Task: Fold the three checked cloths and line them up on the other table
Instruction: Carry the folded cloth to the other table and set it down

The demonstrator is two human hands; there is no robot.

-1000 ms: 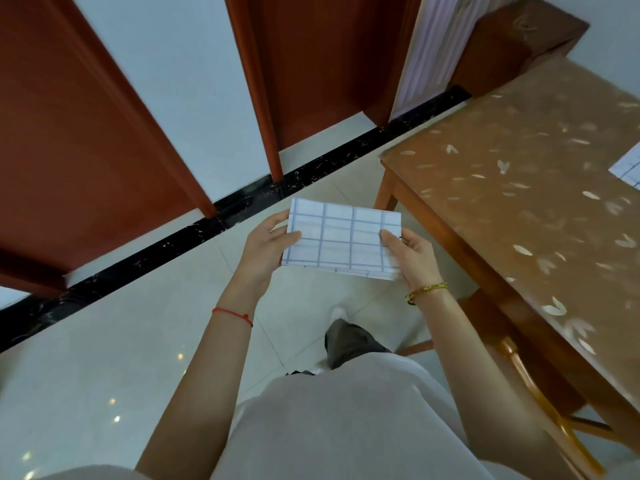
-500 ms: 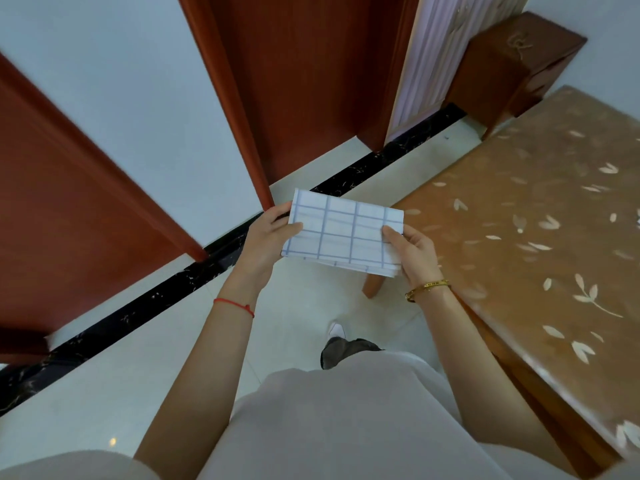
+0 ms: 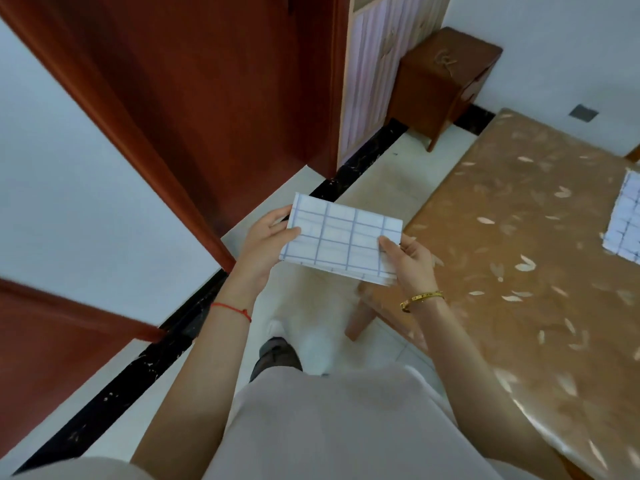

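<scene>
I hold a folded white cloth with blue checks [image 3: 341, 239] flat in the air in front of me, over the floor by the table's near-left corner. My left hand [image 3: 268, 239] grips its left end, thumb on top. My right hand [image 3: 410, 259] grips its right end the same way. A second checked cloth [image 3: 625, 221] lies on the table [image 3: 519, 258] at the right edge of the view, partly cut off. No third cloth is in view.
The table has a shiny brown cover with a pale leaf print. A dark wooden stool [image 3: 440, 77] stands beyond it by the wall. Red-brown door frames [image 3: 194, 109] and a black floor strip run on the left. My feet are on pale tiles below.
The view has swung right and come nearer the table. More of the tabletop and the cloth lying on it have come into view. My grip on the folded cloth is unchanged.
</scene>
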